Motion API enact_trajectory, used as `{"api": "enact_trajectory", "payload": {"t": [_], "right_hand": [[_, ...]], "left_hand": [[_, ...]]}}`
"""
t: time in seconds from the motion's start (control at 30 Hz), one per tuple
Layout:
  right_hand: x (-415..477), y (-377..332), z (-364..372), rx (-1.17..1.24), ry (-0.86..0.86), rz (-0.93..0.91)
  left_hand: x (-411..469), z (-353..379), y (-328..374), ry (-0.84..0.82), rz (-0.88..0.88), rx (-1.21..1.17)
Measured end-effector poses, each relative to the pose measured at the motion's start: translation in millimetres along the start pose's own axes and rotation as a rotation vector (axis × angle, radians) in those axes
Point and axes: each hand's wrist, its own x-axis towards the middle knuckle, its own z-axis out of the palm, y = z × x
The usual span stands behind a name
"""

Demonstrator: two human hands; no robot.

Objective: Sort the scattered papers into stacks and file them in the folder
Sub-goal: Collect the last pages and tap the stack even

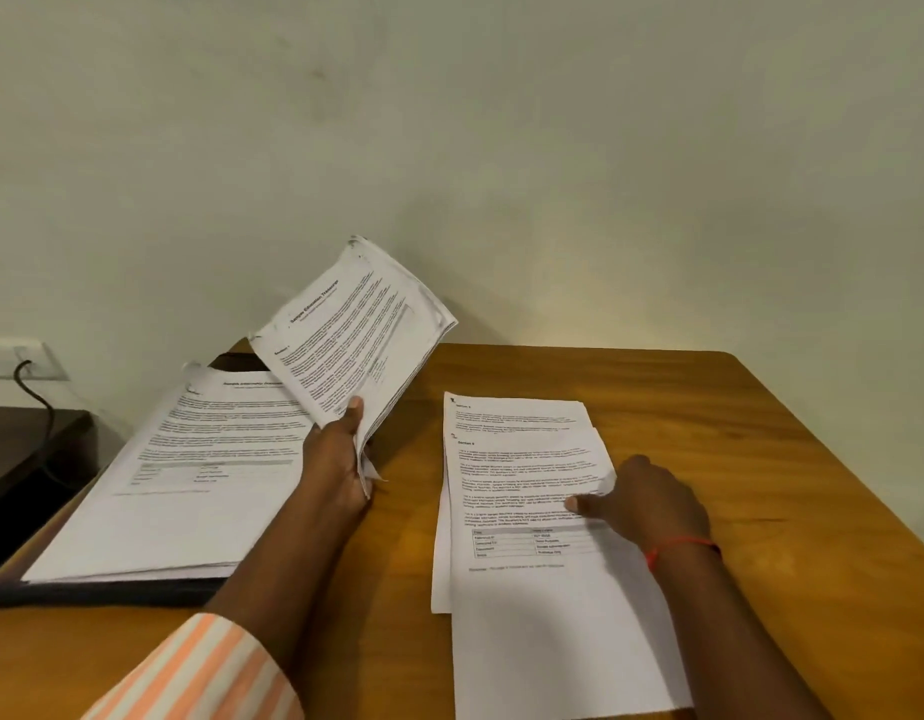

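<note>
Where the wall meets the far left edge, a socket has a dark cable hanging from it down toward a dark side table. Next to that table stands the wooden bench. On its left part lies a dark folder, with a stack of printed pages lying flat on top of it, slightly fanned at the near edge.

A striped orange-and-white sleeve leads up to the left grip. It is clenched round the lower corner of a thick sheaf of papers, thumb on the printed face. The sheaf is held up off the bench and tilted, and its far corner is dog-eared and overlaps the stack's far right corner (the heading is too blurred to read surely).

To the right, well apart from the folder, a loose pile of sheets lies askew on the bare wood. The top sheet carries text and a small table. The right grip pinches this sheet at its right edge, thumb on top and the paper's edge curling up against the knuckles. A red thread circles that wrist.
</note>
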Motion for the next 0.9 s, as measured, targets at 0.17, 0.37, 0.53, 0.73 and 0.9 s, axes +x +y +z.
{"api": "enact_trajectory", "payload": {"t": [0.17,0.37,0.53,0.73,0.9], "right_hand": [[-5,-3,-6,0.000,-0.030,-0.041],[-5,1,-12,0.139,0.174,-0.049],[1,6,-18,0.214,0.358,-0.082],[-3,3,-24,0.249,0.647,-0.134],[-1,-7,-19,0.704,0.575,-0.300]], "left_hand": [[-2,3,-3,-0.009,0.030,0.018],[-1,-1,0,-0.064,-0.018,0.102],[-6,4,-5,-0.149,0.059,0.144],[-12,8,-8,-0.199,0.032,0.193],[-20,15,-14,-0.405,0.026,0.308]]}}
